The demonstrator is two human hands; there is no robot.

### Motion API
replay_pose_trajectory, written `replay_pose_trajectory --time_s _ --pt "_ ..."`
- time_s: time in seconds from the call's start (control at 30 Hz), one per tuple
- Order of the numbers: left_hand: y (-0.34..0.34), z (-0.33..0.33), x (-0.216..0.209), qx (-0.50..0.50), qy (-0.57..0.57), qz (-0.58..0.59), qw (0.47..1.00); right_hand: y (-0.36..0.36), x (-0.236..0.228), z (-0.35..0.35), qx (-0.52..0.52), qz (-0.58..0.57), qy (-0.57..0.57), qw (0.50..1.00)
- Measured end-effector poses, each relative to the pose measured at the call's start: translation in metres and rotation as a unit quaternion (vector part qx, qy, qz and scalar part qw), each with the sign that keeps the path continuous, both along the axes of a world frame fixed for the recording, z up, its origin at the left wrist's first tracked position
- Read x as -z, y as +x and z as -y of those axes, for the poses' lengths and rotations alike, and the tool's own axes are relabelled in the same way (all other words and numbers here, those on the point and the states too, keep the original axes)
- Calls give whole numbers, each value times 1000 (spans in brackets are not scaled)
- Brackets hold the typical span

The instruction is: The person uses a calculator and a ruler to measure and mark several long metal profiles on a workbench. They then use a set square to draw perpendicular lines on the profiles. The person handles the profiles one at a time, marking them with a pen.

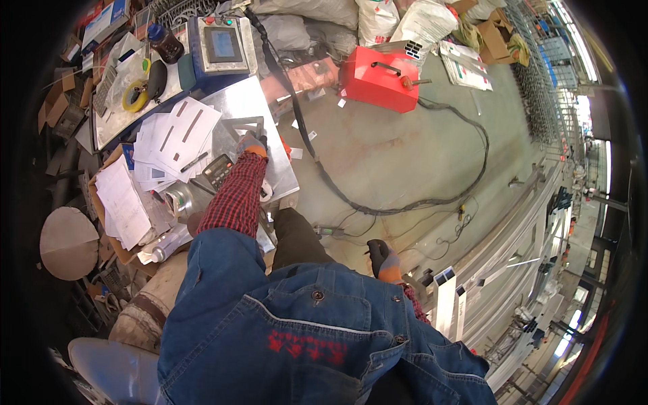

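Observation:
My left hand [253,144], in a glove with orange on it, reaches forward over a shiny metal tabletop [280,171]. Its fingers close on a grey, flat angled metal piece [244,123] lying there; part of the grip is hidden by the hand itself. Close to my left forearm are a calculator [218,170], a pen [194,162] and loose white sheets [177,138]. My right hand [383,259], in a black and orange glove, hangs low at my right side above the floor. Its fingers are loosely bent and apart, with nothing seen in them.
A control box with a screen [223,46], yellow tape [134,96] and a dark bottle [165,44] stand at the left. Ahead is a red metal box [380,78]. A thick black cable [378,210] loops over the floor. Long metal profiles [503,270] lie at the right.

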State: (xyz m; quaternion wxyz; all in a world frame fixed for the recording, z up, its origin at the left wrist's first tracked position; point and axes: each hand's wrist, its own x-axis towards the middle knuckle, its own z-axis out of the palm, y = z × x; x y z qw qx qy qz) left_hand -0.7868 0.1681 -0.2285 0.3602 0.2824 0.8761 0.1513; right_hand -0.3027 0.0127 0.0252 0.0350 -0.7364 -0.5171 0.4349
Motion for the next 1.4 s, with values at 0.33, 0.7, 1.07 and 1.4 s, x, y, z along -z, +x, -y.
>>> replay_pose_trajectory --time_s 0.33,0.7,1.07,1.4 --pt "71 37 -46 82 198 182 960 -58 -6 -76 -121 -20 -9 992" --pt "112 125 -202 317 86 333 884 -144 13 -114 -318 -123 -87 936" --pt "-103 270 -100 -153 123 -177 965 -127 32 -142 -290 -90 -46 952" --pt "-245 322 -1 -197 -42 -135 970 -50 60 -118 -197 30 -88 976"
